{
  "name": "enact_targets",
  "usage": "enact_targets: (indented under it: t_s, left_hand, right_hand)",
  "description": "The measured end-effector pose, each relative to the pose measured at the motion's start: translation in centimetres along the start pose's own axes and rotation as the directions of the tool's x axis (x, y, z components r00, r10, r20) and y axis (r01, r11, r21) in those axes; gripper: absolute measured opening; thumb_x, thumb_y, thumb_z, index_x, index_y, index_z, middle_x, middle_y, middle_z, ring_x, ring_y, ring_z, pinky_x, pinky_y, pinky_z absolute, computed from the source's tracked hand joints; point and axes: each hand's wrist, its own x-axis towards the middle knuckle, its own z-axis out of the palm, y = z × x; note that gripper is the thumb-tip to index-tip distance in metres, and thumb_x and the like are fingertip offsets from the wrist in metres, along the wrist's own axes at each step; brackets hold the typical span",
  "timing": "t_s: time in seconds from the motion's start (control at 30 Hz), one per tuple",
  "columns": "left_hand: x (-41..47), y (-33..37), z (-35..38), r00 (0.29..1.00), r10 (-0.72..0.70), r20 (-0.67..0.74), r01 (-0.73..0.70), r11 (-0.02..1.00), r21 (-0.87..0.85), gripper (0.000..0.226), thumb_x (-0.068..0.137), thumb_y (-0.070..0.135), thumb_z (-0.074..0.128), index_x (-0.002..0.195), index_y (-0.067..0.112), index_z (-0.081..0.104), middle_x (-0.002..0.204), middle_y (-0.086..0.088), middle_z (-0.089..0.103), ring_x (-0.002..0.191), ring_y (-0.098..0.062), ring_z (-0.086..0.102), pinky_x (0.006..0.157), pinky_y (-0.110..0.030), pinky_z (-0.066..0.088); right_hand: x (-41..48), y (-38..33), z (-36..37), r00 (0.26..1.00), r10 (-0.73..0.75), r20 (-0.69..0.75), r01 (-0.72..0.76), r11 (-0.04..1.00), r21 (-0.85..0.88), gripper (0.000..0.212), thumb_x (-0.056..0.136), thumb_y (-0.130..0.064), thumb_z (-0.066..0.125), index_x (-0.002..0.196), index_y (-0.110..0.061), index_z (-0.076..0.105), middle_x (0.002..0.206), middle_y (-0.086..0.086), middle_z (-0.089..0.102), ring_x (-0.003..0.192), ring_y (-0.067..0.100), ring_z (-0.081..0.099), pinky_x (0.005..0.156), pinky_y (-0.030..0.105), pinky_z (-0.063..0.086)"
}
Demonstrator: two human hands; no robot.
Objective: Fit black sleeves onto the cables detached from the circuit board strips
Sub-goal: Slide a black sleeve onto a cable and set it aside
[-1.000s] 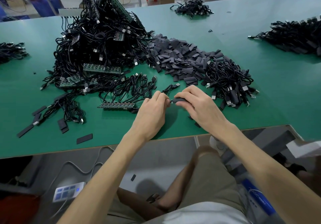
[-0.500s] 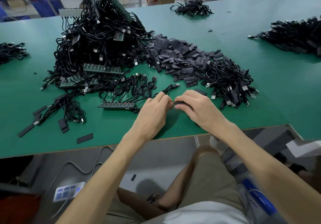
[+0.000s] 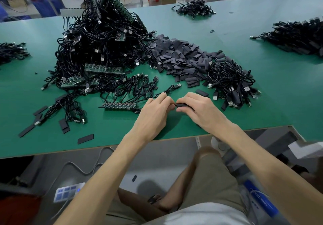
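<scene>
My left hand pinches a thin black cable whose USB plug lies on the green table just beyond my fingers. My right hand grips a black sleeve at the cable's near end; the two hands almost touch. A circuit board strip with several cables still on it lies left of my left hand. A heap of loose black sleeves sits behind my hands.
A tall pile of cables and board strips rises at the back left. A bundle of sleeved cables lies at the right. More cable heaps sit far right and far back. Stray sleeves lie near the front edge.
Both hands have drifted slightly toward me and closer together; less of the sleeve shows between my right fingers than a second ago.
</scene>
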Motion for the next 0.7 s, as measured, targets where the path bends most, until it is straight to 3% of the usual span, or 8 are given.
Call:
enact_targets:
  t_s: [0.1,0.2,0.47,0.57,0.7]
  left_hand:
    - [-0.03,0.02,0.05,1.0,0.011,-0.019,-0.01,1.0,0.008,0.011,0.103,0.009,0.055,0.097,0.005,0.063,0.093,-0.008,0.057,0.066,-0.025,0.042,0.069,-0.031,0.033]
    - [-0.03,0.01,0.06,0.999,0.01,-0.034,-0.01,1.0,-0.004,0.01,0.103,0.009,0.055,0.098,0.004,0.063,0.093,-0.008,0.056,0.066,-0.022,0.037,0.068,-0.028,0.027]
    - [-0.17,-0.21,0.29,0.998,0.012,-0.057,-0.013,1.0,-0.023,0.007,0.101,0.009,0.06,0.096,0.005,0.064,0.091,-0.008,0.058,0.066,-0.018,0.033,0.067,-0.025,0.024]
    - [-0.15,-0.14,0.25,0.999,0.005,-0.053,-0.006,1.0,-0.031,0.007,0.1,0.009,0.06,0.095,0.005,0.064,0.089,-0.008,0.057,0.067,-0.017,0.034,0.067,-0.024,0.021]
    - [-0.05,0.13,0.04,1.0,-0.008,-0.018,0.007,0.999,-0.042,0.011,0.103,0.012,0.056,0.097,0.005,0.063,0.093,-0.007,0.057,0.071,-0.02,0.04,0.069,-0.029,0.03]
  right_hand:
    - [0.08,0.01,-0.07,0.999,0.029,-0.018,-0.028,0.999,0.022,0.021,0.096,-0.018,0.07,0.11,-0.002,0.072,0.098,0.005,0.069,0.087,0.018,0.062,0.083,0.022,0.046]
    - [0.13,0.09,0.06,0.999,0.047,-0.016,-0.047,0.999,0.004,0.022,0.097,-0.021,0.069,0.11,-0.003,0.071,0.099,0.005,0.068,0.088,0.02,0.063,0.082,0.029,0.048]
    - [0.08,0.06,0.22,1.0,0.001,-0.008,-0.001,0.999,-0.039,0.02,0.096,-0.017,0.07,0.107,0.0,0.07,0.095,0.007,0.065,0.086,0.022,0.06,0.082,0.023,0.043]
    - [0.06,-0.02,0.23,1.0,0.001,-0.004,-0.001,0.998,-0.06,0.02,0.096,-0.017,0.07,0.107,0.0,0.07,0.095,0.008,0.065,0.086,0.024,0.061,0.082,0.028,0.046]
    - [0.13,-0.05,0.21,0.999,0.034,0.0,-0.034,0.996,-0.077,0.022,0.098,-0.021,0.068,0.108,-0.002,0.07,0.095,0.007,0.066,0.086,0.025,0.062,0.08,0.03,0.047]
